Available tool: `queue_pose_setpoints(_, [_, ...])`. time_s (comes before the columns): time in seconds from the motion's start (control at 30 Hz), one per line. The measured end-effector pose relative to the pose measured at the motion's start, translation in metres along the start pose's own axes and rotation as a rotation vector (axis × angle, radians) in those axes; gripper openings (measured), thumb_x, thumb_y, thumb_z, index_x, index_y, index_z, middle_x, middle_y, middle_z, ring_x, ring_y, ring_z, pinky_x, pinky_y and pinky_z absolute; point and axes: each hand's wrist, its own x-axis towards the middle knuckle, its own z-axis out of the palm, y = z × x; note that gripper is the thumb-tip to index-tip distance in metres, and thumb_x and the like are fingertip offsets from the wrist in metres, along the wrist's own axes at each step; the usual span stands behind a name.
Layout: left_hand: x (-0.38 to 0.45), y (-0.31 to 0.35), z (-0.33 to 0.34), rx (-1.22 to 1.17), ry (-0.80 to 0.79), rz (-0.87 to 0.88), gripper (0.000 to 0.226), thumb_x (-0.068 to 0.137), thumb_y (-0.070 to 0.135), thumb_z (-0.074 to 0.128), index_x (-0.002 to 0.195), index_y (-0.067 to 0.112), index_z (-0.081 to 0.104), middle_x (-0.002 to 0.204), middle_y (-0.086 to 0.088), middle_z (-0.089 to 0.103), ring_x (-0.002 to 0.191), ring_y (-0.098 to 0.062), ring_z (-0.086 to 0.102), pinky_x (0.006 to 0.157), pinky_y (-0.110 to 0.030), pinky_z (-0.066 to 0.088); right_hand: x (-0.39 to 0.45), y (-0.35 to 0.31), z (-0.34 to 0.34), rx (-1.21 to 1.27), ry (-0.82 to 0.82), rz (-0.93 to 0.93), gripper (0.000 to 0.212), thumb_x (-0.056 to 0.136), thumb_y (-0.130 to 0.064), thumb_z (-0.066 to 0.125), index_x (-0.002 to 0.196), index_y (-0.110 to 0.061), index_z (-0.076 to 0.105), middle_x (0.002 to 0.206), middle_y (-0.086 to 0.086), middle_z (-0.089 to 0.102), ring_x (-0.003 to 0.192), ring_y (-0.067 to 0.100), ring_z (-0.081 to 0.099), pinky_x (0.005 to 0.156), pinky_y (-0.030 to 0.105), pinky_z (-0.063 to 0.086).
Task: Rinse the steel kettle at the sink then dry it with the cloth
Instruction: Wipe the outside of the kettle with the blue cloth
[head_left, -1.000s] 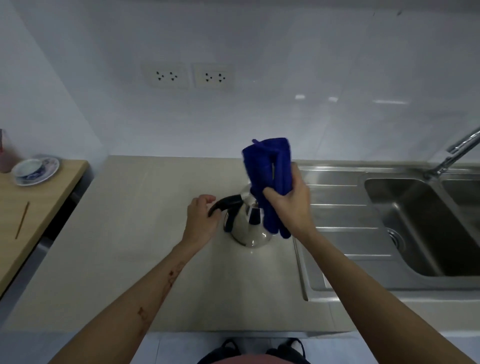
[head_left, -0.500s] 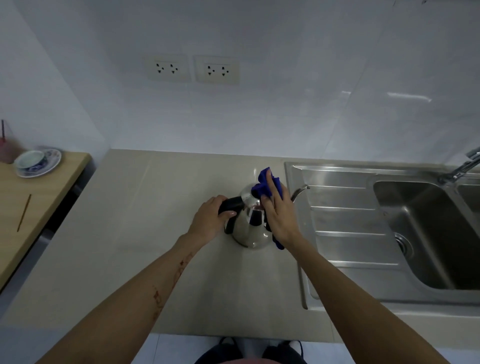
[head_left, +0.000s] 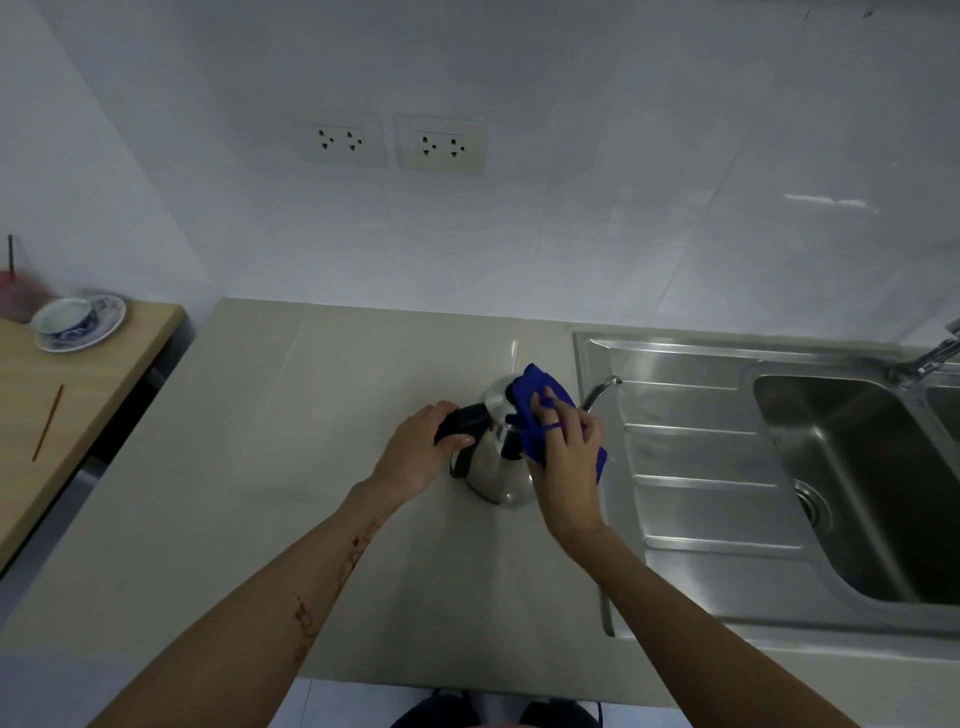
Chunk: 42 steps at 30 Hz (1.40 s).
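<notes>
The steel kettle (head_left: 496, 467) stands upright on the beige counter, just left of the sink's drainboard, with its thin spout (head_left: 602, 389) pointing right. My left hand (head_left: 423, 449) grips the kettle's black handle (head_left: 465, 423). My right hand (head_left: 566, 457) presses a blue cloth (head_left: 535, 410) against the kettle's top and right side, fingers spread over the cloth. The cloth hides the lid and part of the body.
A steel sink (head_left: 852, 467) with a ribbed drainboard (head_left: 706, 457) lies to the right, its tap (head_left: 930, 358) at the far right edge. Left is a wooden table (head_left: 57, 415) with a cup on a saucer (head_left: 78, 322) and a chopstick (head_left: 48, 422). Two wall sockets (head_left: 395, 143) sit above the counter.
My right hand brought the blue cloth down from above the kettle onto its top and side. My left hand closed around the black handle. The kettle stayed in place.
</notes>
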Motion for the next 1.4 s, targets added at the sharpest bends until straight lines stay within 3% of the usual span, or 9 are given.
queue_pose_setpoints(0.23, [0.001, -0.002, 0.001, -0.021, 0.006, -0.004, 0.036, 0.093, 0.025, 0.062, 0.125, 0.010, 0.055, 0.110, -0.009, 0.062, 0.098, -0.023, 0.059, 0.075, -0.022, 0.041, 0.006, 0.017, -0.003, -0.191, 0.092, -0.346, 0.073, 0.063, -0.009, 0.087, 0.125, -0.017, 0.048, 0.123, 0.011, 0.065, 0.110, 0.027, 0.042, 0.085, 0.048, 0.053])
queue_pose_setpoints(0.37, [0.001, -0.004, 0.000, 0.009, -0.006, 0.021, 0.036, 0.093, 0.028, 0.061, 0.125, 0.011, 0.056, 0.106, -0.007, 0.061, 0.094, -0.021, 0.058, 0.070, -0.021, 0.039, 0.001, 0.021, -0.004, 0.065, 0.042, -0.142, 0.060, 0.077, -0.004, 0.076, 0.130, -0.017, 0.051, 0.135, 0.010, 0.055, 0.127, 0.030, 0.041, 0.103, 0.047, 0.043])
queue_pose_setpoints(0.47, [0.001, -0.005, 0.000, 0.006, 0.002, 0.030, 0.034, 0.094, 0.028, 0.061, 0.123, 0.012, 0.057, 0.102, -0.006, 0.060, 0.092, -0.021, 0.057, 0.070, -0.024, 0.039, 0.029, 0.013, -0.018, 0.321, 0.017, 0.008, 0.035, 0.091, -0.008, 0.054, 0.126, -0.011, 0.054, 0.122, 0.009, 0.059, 0.106, 0.024, 0.056, 0.089, 0.034, 0.047])
queue_pose_setpoints(0.6, [0.000, -0.004, 0.001, 0.002, -0.004, 0.026, 0.037, 0.094, 0.029, 0.061, 0.126, 0.012, 0.055, 0.102, -0.004, 0.057, 0.092, -0.020, 0.056, 0.074, -0.024, 0.039, 0.082, -0.005, -0.040, 0.376, -0.259, 0.100, 0.023, 0.096, -0.011, 0.043, 0.115, -0.011, 0.056, 0.097, 0.006, 0.063, 0.074, 0.015, 0.058, 0.065, 0.026, 0.042])
queue_pose_setpoints(0.8, [0.001, -0.004, 0.002, 0.018, 0.001, 0.010, 0.037, 0.093, 0.031, 0.061, 0.125, 0.012, 0.054, 0.105, -0.007, 0.059, 0.093, -0.021, 0.057, 0.070, -0.017, 0.041, 0.119, -0.025, -0.049, 0.209, -0.606, -0.089, 0.016, 0.094, -0.014, 0.044, 0.095, -0.022, 0.058, 0.089, 0.005, 0.067, 0.079, 0.024, 0.062, 0.073, 0.037, 0.048])
queue_pose_setpoints(0.93, [0.000, -0.004, 0.004, 0.004, 0.042, 0.011, 0.033, 0.093, 0.029, 0.061, 0.121, 0.012, 0.056, 0.100, -0.007, 0.059, 0.088, -0.020, 0.056, 0.066, -0.016, 0.038, 0.097, -0.005, -0.052, 0.375, -0.396, 0.095, 0.015, 0.095, -0.015, 0.044, 0.092, -0.023, 0.056, 0.077, -0.002, 0.061, 0.068, 0.013, 0.055, 0.064, 0.025, 0.040])
queue_pose_setpoints(1.07, [0.003, -0.006, 0.005, 0.004, 0.057, 0.012, 0.033, 0.092, 0.031, 0.063, 0.119, 0.013, 0.058, 0.100, -0.009, 0.060, 0.087, -0.021, 0.056, 0.064, -0.015, 0.036, 0.035, 0.006, -0.037, 0.302, -0.041, 0.005, 0.018, 0.089, -0.015, 0.052, 0.105, -0.011, 0.059, 0.096, 0.006, 0.062, 0.081, 0.019, 0.053, 0.070, 0.026, 0.044])
queue_pose_setpoints(1.17, [0.003, -0.006, 0.005, -0.010, 0.053, 0.011, 0.033, 0.092, 0.030, 0.064, 0.119, 0.012, 0.058, 0.100, -0.007, 0.060, 0.088, -0.020, 0.056, 0.063, -0.013, 0.035, -0.004, 0.016, -0.015, 0.012, 0.019, -0.177, 0.041, 0.081, -0.025, 0.059, 0.120, -0.015, 0.055, 0.125, 0.008, 0.060, 0.112, 0.025, 0.045, 0.098, 0.036, 0.042])
queue_pose_setpoints(1.4, [0.002, -0.005, 0.002, -0.137, -0.002, -0.005, 0.032, 0.089, 0.031, 0.067, 0.118, 0.018, 0.062, 0.109, -0.003, 0.067, 0.096, -0.017, 0.063, 0.077, -0.023, 0.047, 0.030, -0.032, 0.001, -0.425, 0.036, -0.437, 0.031, 0.075, -0.025, 0.078, 0.102, -0.013, 0.069, 0.105, 0.004, 0.071, 0.102, 0.024, 0.062, 0.083, 0.038, 0.052])
